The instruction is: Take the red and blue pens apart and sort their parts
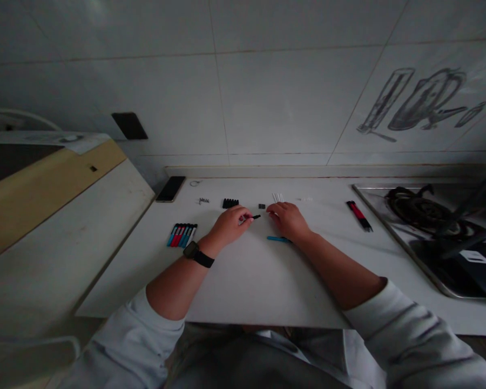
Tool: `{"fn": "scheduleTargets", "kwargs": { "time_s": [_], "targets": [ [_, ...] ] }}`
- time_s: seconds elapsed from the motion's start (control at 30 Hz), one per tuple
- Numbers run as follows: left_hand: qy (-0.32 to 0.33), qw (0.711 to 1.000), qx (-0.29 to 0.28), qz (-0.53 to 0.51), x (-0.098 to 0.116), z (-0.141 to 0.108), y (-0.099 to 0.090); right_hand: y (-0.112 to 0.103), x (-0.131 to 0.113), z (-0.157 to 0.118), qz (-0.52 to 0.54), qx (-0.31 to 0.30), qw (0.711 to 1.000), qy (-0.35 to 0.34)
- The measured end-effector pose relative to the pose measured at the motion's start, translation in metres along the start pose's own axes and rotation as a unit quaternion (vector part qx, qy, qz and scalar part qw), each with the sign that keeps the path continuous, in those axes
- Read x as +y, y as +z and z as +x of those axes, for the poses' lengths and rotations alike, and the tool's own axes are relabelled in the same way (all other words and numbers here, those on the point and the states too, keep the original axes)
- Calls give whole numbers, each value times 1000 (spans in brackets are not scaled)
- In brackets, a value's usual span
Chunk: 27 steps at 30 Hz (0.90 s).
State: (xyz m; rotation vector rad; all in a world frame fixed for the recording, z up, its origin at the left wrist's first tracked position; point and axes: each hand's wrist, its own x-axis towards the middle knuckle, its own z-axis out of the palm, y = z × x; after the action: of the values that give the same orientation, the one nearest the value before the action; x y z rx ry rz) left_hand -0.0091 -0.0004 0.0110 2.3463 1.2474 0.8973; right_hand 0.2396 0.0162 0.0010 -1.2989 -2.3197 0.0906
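Observation:
My left hand [230, 224] is closed, its thumb and fingertips pinching a small black pen part [256, 217] that points to the right. Just across from it, my right hand [288, 219] has its fingertips drawn together; anything between them is too small to make out. A blue pen barrel [277, 239] lies partly under my right wrist. Behind the hands are a row of black caps [230, 203], a little cluster of dark grey pieces [261, 206] and several thin white sticks [277, 197]. To the left of my left hand, several blue, red and white pens [182, 235] lie side by side.
Small metal pieces [203, 200], a ring [195, 183] and a phone [171, 189] lie at the back left. Faint whitish pieces [305, 199] are behind my right hand. Farther right are a red and black tool [359, 216] and a gas stove [413, 240]. A tiled wall [275, 108] bounds the back.

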Motion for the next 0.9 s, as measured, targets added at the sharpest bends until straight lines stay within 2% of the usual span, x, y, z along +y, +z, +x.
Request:
{"fn": "scheduleTargets", "kwargs": {
  "time_s": [0.1, 0.2, 0.3, 0.4, 0.63, 0.9],
  "targets": [
    [8, 1000, -3, -2, 2, 0, -1, -1, -3, -4, 81, 23, 996, -15],
    [11, 1000, -2, -6, 4, 0, -3, 1, -5, -6, 180, 63, 981, 13],
    [14, 1000, 3, -26, 5, 0, -3, 5, -5, -4, 310, 87, 944, 72],
    [19, 998, 10, -52, 6, 1, -2, 6, -6, -1, 404, 74, 906, 105],
    [31, 997, 30, -70, 5, 1, 1, 3, -16, -1, 489, 71, 860, 127],
    [31, 996, 27, -85, 6, 2, 3, 3, -20, -2, 507, 68, 851, 124]
  ]
}}
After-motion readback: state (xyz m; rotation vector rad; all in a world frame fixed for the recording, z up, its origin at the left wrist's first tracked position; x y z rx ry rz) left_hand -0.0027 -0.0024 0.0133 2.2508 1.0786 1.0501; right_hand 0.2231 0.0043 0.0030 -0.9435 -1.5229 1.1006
